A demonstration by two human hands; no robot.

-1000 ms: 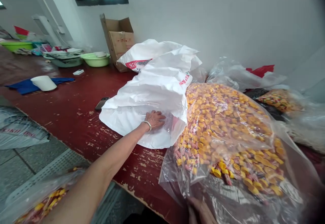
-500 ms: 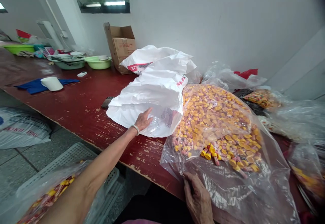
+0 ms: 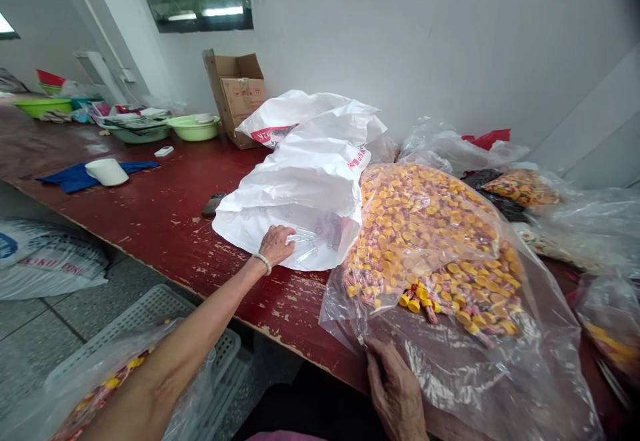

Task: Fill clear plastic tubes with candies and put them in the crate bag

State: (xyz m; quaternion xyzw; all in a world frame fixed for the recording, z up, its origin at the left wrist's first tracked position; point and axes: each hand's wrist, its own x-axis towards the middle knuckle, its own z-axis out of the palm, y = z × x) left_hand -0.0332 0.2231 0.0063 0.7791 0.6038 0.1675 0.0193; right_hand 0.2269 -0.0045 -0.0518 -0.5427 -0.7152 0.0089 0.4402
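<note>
My left hand (image 3: 277, 244) reaches into the mouth of a white sack (image 3: 290, 194) lying on the table. Its fingers are curled together at the near ends of several clear tubes (image 3: 306, 244), apparently pinching one; the fingertips are partly hidden. At the table's front edge, my right hand (image 3: 397, 387) is curled, thumb and fingertips at the near edge of a large clear plastic bag (image 3: 450, 354). Inside that bag lies a big heap of small pieces with yellow caps and red-patterned bodies (image 3: 425, 221). A few of them (image 3: 417, 296) lie uncovered at the bag's opening.
A dark phone-like object (image 3: 213, 204) lies left of the sack. Farther left are a white roll (image 3: 107, 172) on blue cloth, green basins (image 3: 193, 127) and a cardboard box (image 3: 243, 97). More plastic bags (image 3: 590, 221) crowd the right. A grey crate (image 3: 125, 321) stands below the table.
My left hand has drawn slightly back and left, and its outstretched fingers have curled in at the tubes. My right hand stays at the bag's edge. The view has shifted slightly.
</note>
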